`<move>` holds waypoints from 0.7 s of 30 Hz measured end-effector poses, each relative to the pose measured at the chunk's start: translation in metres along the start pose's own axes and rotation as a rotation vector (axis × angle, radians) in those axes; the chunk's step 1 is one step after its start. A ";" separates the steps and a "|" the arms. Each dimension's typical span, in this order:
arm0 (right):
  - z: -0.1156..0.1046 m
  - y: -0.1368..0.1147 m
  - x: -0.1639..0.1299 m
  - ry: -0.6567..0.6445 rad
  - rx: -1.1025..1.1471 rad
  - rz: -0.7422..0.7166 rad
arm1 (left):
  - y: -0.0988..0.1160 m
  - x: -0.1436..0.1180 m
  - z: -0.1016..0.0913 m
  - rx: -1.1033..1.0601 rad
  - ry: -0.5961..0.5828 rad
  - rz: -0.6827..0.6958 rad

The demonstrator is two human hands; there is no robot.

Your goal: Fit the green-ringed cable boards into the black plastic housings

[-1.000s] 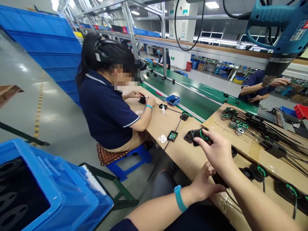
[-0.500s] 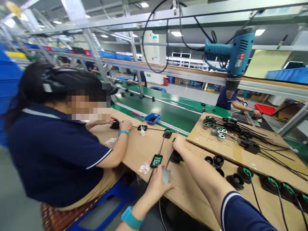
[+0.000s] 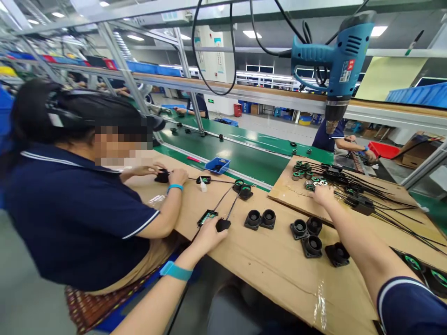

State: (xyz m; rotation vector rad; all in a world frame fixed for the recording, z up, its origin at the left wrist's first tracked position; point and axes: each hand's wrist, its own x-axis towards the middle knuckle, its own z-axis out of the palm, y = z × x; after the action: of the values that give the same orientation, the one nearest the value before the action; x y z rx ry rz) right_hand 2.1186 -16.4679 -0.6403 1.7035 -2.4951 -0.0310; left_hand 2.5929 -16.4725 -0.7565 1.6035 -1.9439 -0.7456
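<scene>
Left hand (image 3: 208, 236) grip pinching black connector (image 3: 222, 225); right hand (image 3: 323, 194) on coils (image 3: 312, 180), grip unclear.

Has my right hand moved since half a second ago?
Yes. The right hand has gone from the black part beside the small circuit board rightward and away, onto the raised cardboard sheet with the coils.

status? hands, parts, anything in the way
Left hand on the small black part at bench edge. Right hand reaching the green-ringed coils on the raised board. Black round housings sit between the hands.
</scene>
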 end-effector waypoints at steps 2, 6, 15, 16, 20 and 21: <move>0.013 0.020 0.000 -0.005 -0.030 -0.005 | 0.003 -0.005 -0.008 -0.192 -0.108 -0.057; 0.032 0.028 0.002 0.027 -0.036 -0.015 | 0.011 -0.015 -0.017 -0.442 -0.240 -0.123; 0.038 0.041 -0.003 0.001 0.141 0.081 | 0.008 -0.009 -0.017 -0.116 0.005 0.027; 0.035 0.045 -0.006 0.010 0.161 0.079 | 0.009 -0.010 -0.016 -0.013 0.056 0.066; 0.008 0.068 -0.025 0.159 0.283 0.060 | 0.030 -0.016 -0.004 0.282 0.176 0.315; -0.003 0.074 -0.032 0.249 0.355 0.044 | 0.039 -0.016 0.001 0.302 0.159 0.385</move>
State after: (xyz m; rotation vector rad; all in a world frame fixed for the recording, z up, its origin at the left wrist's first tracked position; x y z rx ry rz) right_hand 2.0615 -16.4107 -0.6338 1.6425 -2.4540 0.6234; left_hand 2.5673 -16.4508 -0.7310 1.3338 -2.2293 -0.1721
